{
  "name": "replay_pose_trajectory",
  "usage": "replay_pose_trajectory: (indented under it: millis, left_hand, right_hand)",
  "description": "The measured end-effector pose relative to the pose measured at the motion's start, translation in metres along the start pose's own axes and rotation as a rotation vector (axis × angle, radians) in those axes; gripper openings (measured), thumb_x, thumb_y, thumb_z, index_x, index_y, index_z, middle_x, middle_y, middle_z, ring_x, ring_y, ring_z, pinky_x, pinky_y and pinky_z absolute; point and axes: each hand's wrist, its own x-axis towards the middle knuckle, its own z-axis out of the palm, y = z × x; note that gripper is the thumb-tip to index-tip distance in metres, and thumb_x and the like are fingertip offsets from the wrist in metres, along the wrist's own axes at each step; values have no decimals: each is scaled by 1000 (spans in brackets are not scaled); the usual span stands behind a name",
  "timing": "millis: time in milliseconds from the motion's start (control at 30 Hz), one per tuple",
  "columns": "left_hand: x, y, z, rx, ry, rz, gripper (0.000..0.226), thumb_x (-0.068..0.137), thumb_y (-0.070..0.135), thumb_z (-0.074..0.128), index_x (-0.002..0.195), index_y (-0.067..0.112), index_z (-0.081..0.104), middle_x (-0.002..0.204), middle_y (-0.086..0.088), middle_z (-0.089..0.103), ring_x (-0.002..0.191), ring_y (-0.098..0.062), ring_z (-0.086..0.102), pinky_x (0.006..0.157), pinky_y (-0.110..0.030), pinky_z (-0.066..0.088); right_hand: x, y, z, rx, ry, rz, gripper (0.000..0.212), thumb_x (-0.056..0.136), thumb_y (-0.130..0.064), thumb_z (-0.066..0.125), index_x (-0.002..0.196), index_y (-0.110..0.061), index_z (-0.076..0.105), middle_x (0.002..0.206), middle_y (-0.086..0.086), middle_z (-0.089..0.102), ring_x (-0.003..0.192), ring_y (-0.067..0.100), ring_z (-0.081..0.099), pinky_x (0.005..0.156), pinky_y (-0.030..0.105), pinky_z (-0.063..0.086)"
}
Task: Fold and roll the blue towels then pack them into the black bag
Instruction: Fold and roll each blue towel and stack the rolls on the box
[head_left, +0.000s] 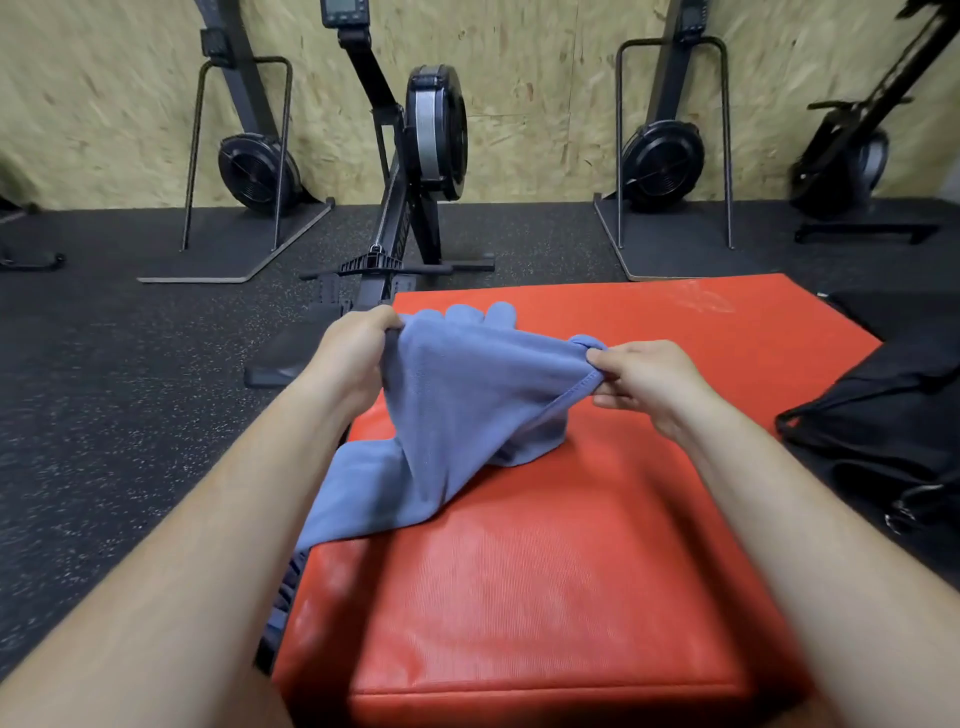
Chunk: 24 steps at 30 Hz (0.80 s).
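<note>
left hand (358, 345) and right hand (641, 376) pinch blue towel (467, 405) corners, spreading it for folding | towel over red pad (545, 571), rolled ones seemingly behind | black bag (883, 415) at 3 o'clock

Blue towel (467, 395) lifted by corners, tail draping mat (571, 571); black bag (883, 415) slumped right.

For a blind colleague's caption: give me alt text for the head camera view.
A person's left hand and right hand hold up a blue towel by its top edge above a red mat, its lower end trailing off the mat's left side. A black bag lies to the right; rowing machines stand behind.
</note>
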Motion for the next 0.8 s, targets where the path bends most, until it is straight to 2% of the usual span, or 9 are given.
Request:
replay_pose_trajectory:
  millis: [67, 167, 300, 400, 500, 533, 633, 700, 800]
  left_hand:
    - [3, 1, -4, -49, 16, -24, 9, 82, 14, 68, 73, 12, 66, 62, 0, 63, 63, -18, 55, 57, -24, 36]
    - [6, 0, -11, 12, 52, 33, 28, 87, 10, 71, 68, 18, 51, 52, 3, 47, 43, -8, 42, 42, -19, 28]
    - [7, 1, -20, 77, 69, 96, 21, 82, 12, 78, 90, 18, 60, 81, 1, 59, 66, -14, 50, 55, -27, 35]
    - [1, 1, -24, 98, 60, 129, 27, 82, 15, 79, 103, 17, 62, 92, 2, 62, 71, -14, 53, 60, -28, 39]
    - [-3, -1, -29, 113, 49, 149, 37, 84, 17, 78, 118, 17, 63, 103, 0, 66, 81, -14, 61, 64, -27, 46]
    - [-5, -1, -32, 143, 56, 148, 38, 84, 18, 78, 120, 17, 65, 106, -1, 68, 85, -15, 63, 65, -26, 48]
    - [-5, -6, -43, 317, 77, 155, 6, 87, 18, 75, 92, 21, 72, 89, 0, 68, 75, -19, 60, 60, -27, 46]
    - [-3, -12, -51, 395, 79, 145, 8, 88, 21, 73, 81, 22, 70, 81, 2, 66, 70, -20, 56, 61, -29, 45]
    - [3, -17, -59, 465, 96, 144, 11, 92, 30, 67, 87, 21, 63, 74, -1, 59, 64, -23, 52, 56, -30, 42]
  right_hand:
    - [1, -2, -5, 88, -20, 48, 13, 99, -16, 60, 90, -7, 63, 72, 9, 60, 58, 18, 63, 58, 30, 61]
    - [0, -4, -10, 200, -31, 77, 18, 103, -18, 51, 99, -5, 63, 78, 12, 65, 62, 22, 70, 58, 31, 60]
    - [1, -5, -12, 254, -11, 55, 22, 103, -18, 45, 107, -4, 61, 96, 19, 70, 81, 30, 73, 74, 39, 61]
    - [-8, -5, -2, 254, -101, -22, 15, 98, -15, 58, 111, -8, 58, 106, 13, 69, 95, 27, 69, 86, 40, 58]
    - [-18, 7, 15, 171, -143, -85, 49, 79, 12, 64, 120, -12, 52, 97, 18, 67, 86, 27, 65, 79, 41, 54]
    - [-19, 11, 22, 109, -127, -99, 53, 73, 12, 62, 118, -15, 55, 93, 18, 66, 83, 27, 63, 77, 41, 52]
    - [-19, 15, 35, -113, 14, -130, 42, 72, -1, 53, 103, -24, 70, 89, 4, 70, 75, 18, 60, 70, 29, 49]
    - [-19, 13, 39, -135, 86, -124, 31, 78, -4, 52, 91, -23, 73, 84, -3, 70, 70, 12, 58, 67, 26, 49]
    - [-13, 19, 44, -108, 92, -69, 20, 76, -7, 50, 82, -17, 67, 69, 8, 64, 60, 22, 54, 68, 42, 54]
